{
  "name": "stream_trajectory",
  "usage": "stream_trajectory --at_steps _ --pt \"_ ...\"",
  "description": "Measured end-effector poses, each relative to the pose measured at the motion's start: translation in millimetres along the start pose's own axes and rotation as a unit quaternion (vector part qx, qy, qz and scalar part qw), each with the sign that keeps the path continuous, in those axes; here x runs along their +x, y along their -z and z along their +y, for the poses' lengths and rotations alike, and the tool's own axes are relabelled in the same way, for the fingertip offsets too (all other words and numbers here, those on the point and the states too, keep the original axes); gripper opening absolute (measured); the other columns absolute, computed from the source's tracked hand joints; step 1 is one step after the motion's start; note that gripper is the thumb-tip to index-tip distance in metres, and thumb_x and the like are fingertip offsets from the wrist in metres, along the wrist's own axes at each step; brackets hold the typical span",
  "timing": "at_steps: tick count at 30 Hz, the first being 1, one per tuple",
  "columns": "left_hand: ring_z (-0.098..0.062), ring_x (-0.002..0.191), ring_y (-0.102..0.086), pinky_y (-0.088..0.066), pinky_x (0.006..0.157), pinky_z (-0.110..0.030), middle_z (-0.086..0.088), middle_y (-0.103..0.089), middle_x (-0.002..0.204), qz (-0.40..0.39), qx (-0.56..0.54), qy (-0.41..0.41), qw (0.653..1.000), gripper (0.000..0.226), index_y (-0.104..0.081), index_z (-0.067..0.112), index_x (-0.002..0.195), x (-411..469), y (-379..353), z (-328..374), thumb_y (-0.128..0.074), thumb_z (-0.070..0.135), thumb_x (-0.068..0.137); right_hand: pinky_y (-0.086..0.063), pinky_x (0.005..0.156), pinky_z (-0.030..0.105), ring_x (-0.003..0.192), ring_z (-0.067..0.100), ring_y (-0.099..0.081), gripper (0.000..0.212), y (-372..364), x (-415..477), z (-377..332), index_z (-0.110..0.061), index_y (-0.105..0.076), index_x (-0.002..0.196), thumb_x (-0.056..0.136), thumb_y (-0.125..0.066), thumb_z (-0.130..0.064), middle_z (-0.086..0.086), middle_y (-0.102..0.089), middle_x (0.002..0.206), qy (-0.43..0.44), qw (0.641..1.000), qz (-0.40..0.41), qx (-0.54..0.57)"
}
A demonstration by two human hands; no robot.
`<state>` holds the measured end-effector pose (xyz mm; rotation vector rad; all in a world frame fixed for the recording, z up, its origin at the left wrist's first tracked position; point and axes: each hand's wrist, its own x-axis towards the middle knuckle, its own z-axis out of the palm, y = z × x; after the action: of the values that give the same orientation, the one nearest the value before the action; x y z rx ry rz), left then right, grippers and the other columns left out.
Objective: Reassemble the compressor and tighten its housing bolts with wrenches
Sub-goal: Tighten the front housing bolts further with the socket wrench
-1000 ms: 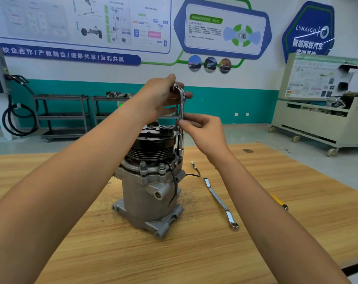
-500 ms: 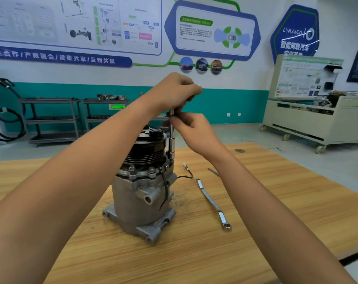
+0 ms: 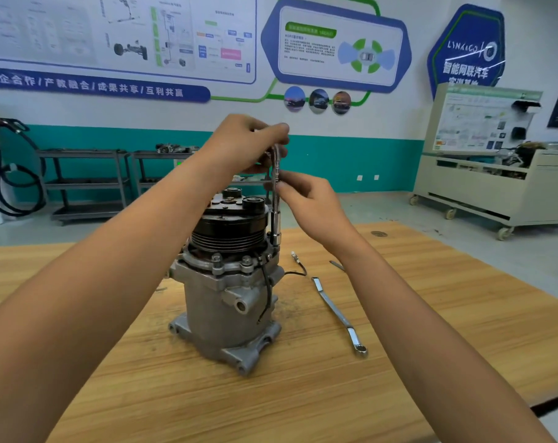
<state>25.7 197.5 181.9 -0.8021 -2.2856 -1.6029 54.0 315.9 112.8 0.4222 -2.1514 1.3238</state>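
A grey metal compressor with a black pulley on top stands upright on the wooden table. A slim socket wrench stands vertical on a housing bolt at the compressor's right rim. My left hand grips the bent top of this wrench. My right hand pinches its shaft lower down, just right of the pulley. Two more housing bolts show on the front flange.
A ring spanner lies on the table right of the compressor, beside a black wire with a small connector. A second flat tool peeks out by my right wrist. Shelving racks and a wheeled trainer cabinet stand behind.
My left hand has turned on the wrench's bent top, and the handle has swung round. My right hand stays on the shaft. The view has shifted slightly.
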Motion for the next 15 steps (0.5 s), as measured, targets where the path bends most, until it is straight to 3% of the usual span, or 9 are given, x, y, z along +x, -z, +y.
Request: stream_trajectory --at_steps 2,4,5,7,9,10,12,15 --pt "-0.001 0.065 -0.062 -0.046 0.070 -0.027 0.012 -0.067 0.065 -0.057 -0.169 0.083 0.980 0.021 -0.063 0.022 0.082 1 1 -7 -0.050 0.034 0.094 -0.045 0.093 0.022 0.104 0.013 -0.061 0.029 1 0 2 -0.004 -0.061 0.121 0.095 -0.048 -0.003 0.007 -0.067 0.108 -0.002 1.000 -0.022 0.009" --pt "-0.003 0.063 -0.064 -0.046 0.065 -0.025 0.011 -0.068 0.064 -0.053 -0.213 0.097 0.971 0.020 -0.060 0.022 0.086 4 -3 -10 -0.047 0.035 0.096 -0.048 0.085 0.013 0.092 0.007 -0.064 0.030 4 1 3 -0.003 -0.060 0.122 0.093 -0.053 -0.002 0.004 -0.067 0.101 -0.009 1.000 -0.026 0.015" --pt "-0.005 0.061 -0.064 -0.046 0.061 -0.024 0.008 -0.069 0.065 -0.023 -0.177 0.087 0.980 0.021 -0.058 0.019 0.089 6 -6 -10 -0.046 0.035 0.096 -0.048 0.079 0.008 0.084 0.001 -0.063 0.030 6 2 4 -0.002 -0.061 0.120 0.091 -0.056 -0.002 0.002 -0.067 0.096 -0.010 0.999 -0.023 0.022" --pt "-0.015 0.065 -0.062 -0.043 0.060 -0.027 0.001 -0.066 0.070 0.055 0.026 0.030 0.998 0.030 -0.056 0.013 0.087 9 -8 -10 -0.042 0.038 0.096 -0.048 0.073 0.005 0.075 -0.005 -0.061 0.027 8 4 5 -0.003 -0.065 0.115 0.088 -0.061 -0.003 -0.001 -0.066 0.087 -0.013 1.000 -0.006 0.018" --pt "-0.027 0.068 -0.051 -0.032 0.057 -0.032 -0.005 -0.052 0.066 0.118 0.291 -0.044 0.948 0.043 -0.050 0.008 0.074 10 -6 -11 -0.037 0.042 0.096 -0.048 0.074 0.008 0.075 -0.002 -0.061 0.025 7 6 6 -0.004 -0.067 0.112 0.087 -0.063 -0.006 0.000 -0.066 0.085 -0.018 1.000 0.014 0.009" --pt "-0.029 0.064 -0.045 -0.026 0.053 -0.033 -0.005 -0.044 0.060 0.132 0.365 -0.066 0.919 0.047 -0.046 0.007 0.066 10 -4 -10 -0.036 0.042 0.096 -0.049 0.074 0.009 0.074 -0.002 -0.061 0.024 5 6 6 -0.005 -0.067 0.110 0.086 -0.064 -0.007 -0.001 -0.066 0.085 -0.019 1.000 0.019 0.007" --pt "-0.026 0.055 -0.039 -0.022 0.050 -0.033 -0.006 -0.039 0.055 0.125 0.409 -0.087 0.900 0.052 -0.041 0.006 0.057 10 -1 -5 -0.038 0.039 0.097 -0.048 0.069 0.005 0.070 -0.008 -0.059 0.022 3 6 7 -0.006 -0.066 0.109 0.087 -0.063 -0.007 -0.006 -0.065 0.083 -0.019 1.000 0.022 0.003" --pt "-0.033 0.070 -0.057 -0.045 0.066 -0.038 -0.018 -0.062 0.070 0.079 0.352 -0.079 0.929 0.051 -0.061 -0.007 0.077 14 2 1 -0.044 0.038 0.095 -0.043 0.062 0.001 0.065 -0.017 -0.056 0.020 2 5 8 -0.007 -0.066 0.106 0.087 -0.063 -0.008 -0.012 -0.062 0.080 -0.016 1.000 0.022 0.007"
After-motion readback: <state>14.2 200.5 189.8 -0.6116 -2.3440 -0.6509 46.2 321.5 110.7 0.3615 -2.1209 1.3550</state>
